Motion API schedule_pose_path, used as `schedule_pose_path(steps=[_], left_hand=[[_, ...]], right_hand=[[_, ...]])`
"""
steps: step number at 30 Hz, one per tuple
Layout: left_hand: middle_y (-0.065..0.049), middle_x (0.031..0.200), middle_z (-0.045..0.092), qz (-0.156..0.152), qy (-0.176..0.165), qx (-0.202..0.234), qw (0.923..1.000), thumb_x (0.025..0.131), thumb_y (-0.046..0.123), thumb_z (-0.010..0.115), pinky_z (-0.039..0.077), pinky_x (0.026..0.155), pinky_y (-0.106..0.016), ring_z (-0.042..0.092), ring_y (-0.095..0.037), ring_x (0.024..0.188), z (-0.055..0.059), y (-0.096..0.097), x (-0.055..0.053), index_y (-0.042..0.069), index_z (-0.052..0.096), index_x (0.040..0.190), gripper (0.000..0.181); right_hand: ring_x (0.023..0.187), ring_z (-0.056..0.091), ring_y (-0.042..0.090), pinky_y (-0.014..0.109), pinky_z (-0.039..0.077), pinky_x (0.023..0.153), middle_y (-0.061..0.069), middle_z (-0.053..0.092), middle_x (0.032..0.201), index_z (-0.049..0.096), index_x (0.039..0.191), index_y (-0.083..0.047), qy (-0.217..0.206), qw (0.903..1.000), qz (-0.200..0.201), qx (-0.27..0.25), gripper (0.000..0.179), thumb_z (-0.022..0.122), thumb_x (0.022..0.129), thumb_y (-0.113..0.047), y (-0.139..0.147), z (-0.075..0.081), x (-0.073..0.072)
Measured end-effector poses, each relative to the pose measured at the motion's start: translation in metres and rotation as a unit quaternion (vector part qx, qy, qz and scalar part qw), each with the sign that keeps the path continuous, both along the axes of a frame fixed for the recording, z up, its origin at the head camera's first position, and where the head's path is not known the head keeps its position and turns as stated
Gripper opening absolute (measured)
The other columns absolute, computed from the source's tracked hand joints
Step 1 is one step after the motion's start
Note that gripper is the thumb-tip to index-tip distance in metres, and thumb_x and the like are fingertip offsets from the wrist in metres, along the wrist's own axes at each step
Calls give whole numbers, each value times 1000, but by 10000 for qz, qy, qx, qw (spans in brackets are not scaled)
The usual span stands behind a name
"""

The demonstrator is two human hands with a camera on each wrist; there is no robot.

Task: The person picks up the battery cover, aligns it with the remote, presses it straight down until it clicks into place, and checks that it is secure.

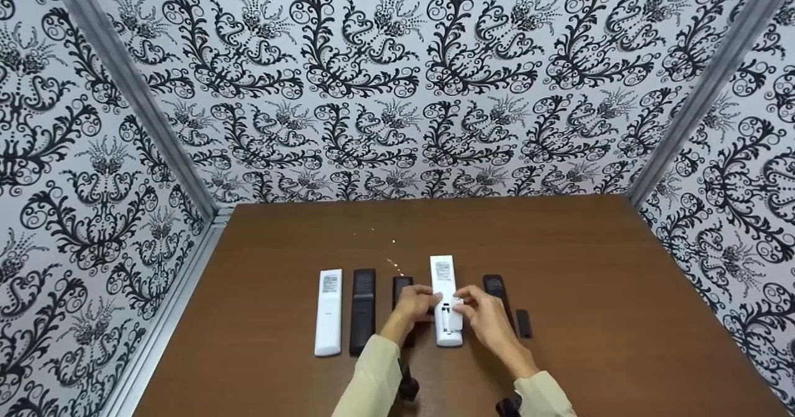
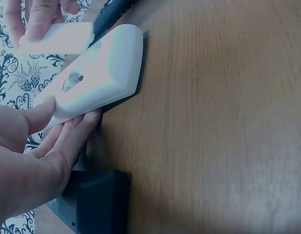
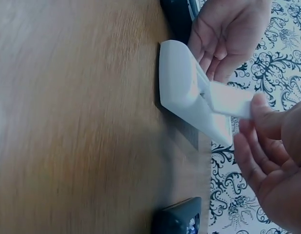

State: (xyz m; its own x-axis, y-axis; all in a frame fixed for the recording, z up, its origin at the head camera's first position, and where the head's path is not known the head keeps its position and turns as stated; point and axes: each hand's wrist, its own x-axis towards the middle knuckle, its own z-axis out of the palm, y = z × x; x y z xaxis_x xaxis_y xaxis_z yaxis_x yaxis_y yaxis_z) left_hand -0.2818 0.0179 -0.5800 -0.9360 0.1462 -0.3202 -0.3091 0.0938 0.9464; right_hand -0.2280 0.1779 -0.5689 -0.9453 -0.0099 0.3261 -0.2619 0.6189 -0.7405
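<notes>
A white remote control (image 1: pixel 443 274) lies face down on the table, its battery compartment (image 1: pixel 446 319) uncovered with metal contacts showing. My left hand (image 1: pixel 413 303) grips its left side, thumb on top and fingers along the lower edge, as the left wrist view shows (image 2: pixel 58 141). Between thumb and fingers, my right hand (image 1: pixel 487 317) pinches the white battery cover (image 3: pixel 231 99). That cover is tilted over the compartment's right side in the right wrist view; whether it touches the remote I cannot tell.
Another white remote (image 1: pixel 328 317) and a black remote (image 1: pixel 363 317) lie to the left. A dark remote (image 1: pixel 402 281) is partly hidden behind my left hand. On the right are a black remote (image 1: pixel 495 285) and a small dark cover (image 1: pixel 524 324). Patterned walls surround the brown table (image 1: pixel 279 237).
</notes>
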Motion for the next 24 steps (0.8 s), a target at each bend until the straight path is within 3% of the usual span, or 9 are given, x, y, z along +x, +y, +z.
schedule_pose_path(steps=[14, 24], left_hand=[[-22, 102, 69, 23, -29, 80, 10000, 92, 6, 68, 63, 74, -41, 70, -24, 85, 3, 0, 0, -13, 61, 118, 33], [-17, 97, 68, 10, 19, 181, 9998, 91, 4, 68, 63, 69, -38, 68, -20, 80, 1, -1, 1, -14, 60, 117, 33]], right_hand=[[82, 68, 18, 25, 54, 72, 7, 73, 87, 69, 95, -8, -238, 9990, 377, -78, 6, 71, 89, -7, -6, -12, -7], [87, 61, 19, 29, 52, 77, 5, 63, 94, 72, 93, -8, 412, 9984, 239, 305, 10, 76, 84, -6, -10, -22, -10]])
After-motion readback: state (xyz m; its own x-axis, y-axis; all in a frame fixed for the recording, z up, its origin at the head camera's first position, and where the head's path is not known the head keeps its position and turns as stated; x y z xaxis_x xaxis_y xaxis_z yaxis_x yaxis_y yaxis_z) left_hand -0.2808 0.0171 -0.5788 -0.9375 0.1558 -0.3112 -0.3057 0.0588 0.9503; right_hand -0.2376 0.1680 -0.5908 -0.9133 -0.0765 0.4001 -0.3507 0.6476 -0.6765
